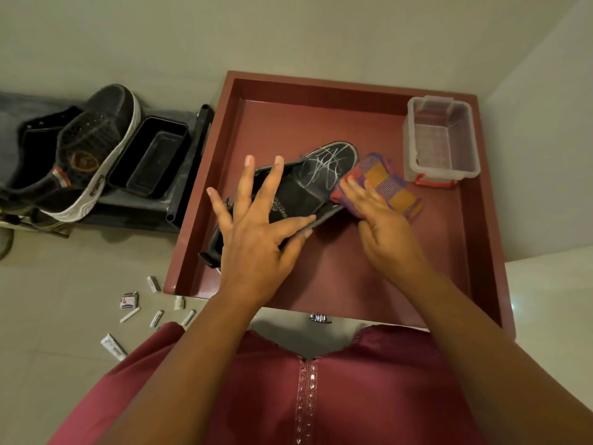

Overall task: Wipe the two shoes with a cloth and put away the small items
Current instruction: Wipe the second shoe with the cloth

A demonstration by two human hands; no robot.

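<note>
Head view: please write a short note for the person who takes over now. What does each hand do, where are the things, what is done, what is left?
Left hand: fingers spread, steadying the black slip-on shoe on the red tray.
Right hand: presses the checked cloth against the shoe's side near the toe.
Second shoe, a black sneaker, sits on the grey rack to the left.
Clear plastic box holds nothing visible; the small items lie on the floor.
Done: wiping of the first shoe under way.
Left: sneaker, then the small items.
</note>
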